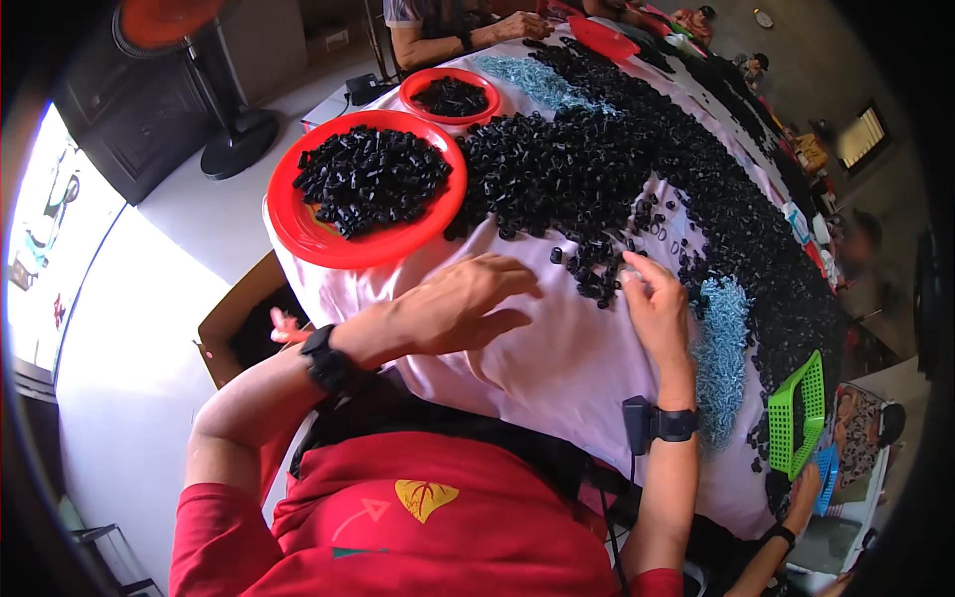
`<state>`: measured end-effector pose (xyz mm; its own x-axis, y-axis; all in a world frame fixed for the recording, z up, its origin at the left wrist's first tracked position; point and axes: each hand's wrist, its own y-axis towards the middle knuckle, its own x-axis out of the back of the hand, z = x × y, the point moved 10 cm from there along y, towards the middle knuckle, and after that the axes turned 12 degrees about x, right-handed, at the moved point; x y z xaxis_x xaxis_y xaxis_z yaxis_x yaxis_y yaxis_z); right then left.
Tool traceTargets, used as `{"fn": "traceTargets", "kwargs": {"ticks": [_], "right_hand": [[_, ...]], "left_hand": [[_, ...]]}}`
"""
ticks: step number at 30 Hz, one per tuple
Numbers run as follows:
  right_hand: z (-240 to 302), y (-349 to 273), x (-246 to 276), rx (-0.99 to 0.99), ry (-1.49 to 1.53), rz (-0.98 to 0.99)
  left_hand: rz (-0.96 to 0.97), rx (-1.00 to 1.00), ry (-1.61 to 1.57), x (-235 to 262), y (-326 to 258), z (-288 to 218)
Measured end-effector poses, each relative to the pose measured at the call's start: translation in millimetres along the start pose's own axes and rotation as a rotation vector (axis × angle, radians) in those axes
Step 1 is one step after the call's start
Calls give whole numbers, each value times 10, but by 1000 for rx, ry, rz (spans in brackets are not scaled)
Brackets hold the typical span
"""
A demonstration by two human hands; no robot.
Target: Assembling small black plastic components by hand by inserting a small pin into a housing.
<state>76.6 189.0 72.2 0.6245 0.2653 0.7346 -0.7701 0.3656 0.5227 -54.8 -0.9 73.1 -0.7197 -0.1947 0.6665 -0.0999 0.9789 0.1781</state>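
Note:
My left hand (pixel 468 303) hovers over the pink cloth in front of a large red plate (pixel 288 224); its fingers are stretched and apart, with nothing in them. At the near edge of a pile of small black plastic parts (pixel 557 159), my right hand (pixel 659 303) has thumb and forefinger drawn together. Whether a part sits between those fingertips is too small to make out. Loose black parts (pixel 595 274) lie just left of them. Many more black parts (pixel 373 179) are heaped on the large plate. Thin black rings (pixel 665 227) lie beyond my right fingertips.
A smaller red plate (pixel 484 111) with black parts stands behind the large one. Light-blue small pieces (pixel 721 348) lie right of my right forearm. A green basket (pixel 796 418) is at the right. Beside the table are a cardboard box (pixel 224 318) and a fan (pixel 239 144). Other people sit around.

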Motion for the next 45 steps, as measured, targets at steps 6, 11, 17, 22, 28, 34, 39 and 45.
{"fn": "traceTargets", "kwargs": {"ticks": [6, 11, 17, 22, 28, 34, 39, 45], "right_hand": [[-235, -81, -122, -178, 186, 65], [-446, -223, 124, -205, 282, -145], [-631, -342, 613, -304, 87, -282], [-935, -619, 801, -310, -330, -213], [-887, -684, 643, -429, -192, -4], [-763, -519, 536, -246, -198, -85], [-571, -473, 460, -223, -71, 19], [-521, -477, 467, -145, -201, 125]], "left_hand": [[4, -24, 245, -634, 503, 163], [1, 29, 208, -545, 500, 109], [-21, -30, 378, -621, 406, 184], [-27, 36, 459, -688, 254, 158], [-45, 44, 410, -705, 262, 128], [-57, -40, 391, -592, 227, 72], [-39, -42, 343, -656, 243, 45], [-19, -79, 329, -694, 273, 34]]}}
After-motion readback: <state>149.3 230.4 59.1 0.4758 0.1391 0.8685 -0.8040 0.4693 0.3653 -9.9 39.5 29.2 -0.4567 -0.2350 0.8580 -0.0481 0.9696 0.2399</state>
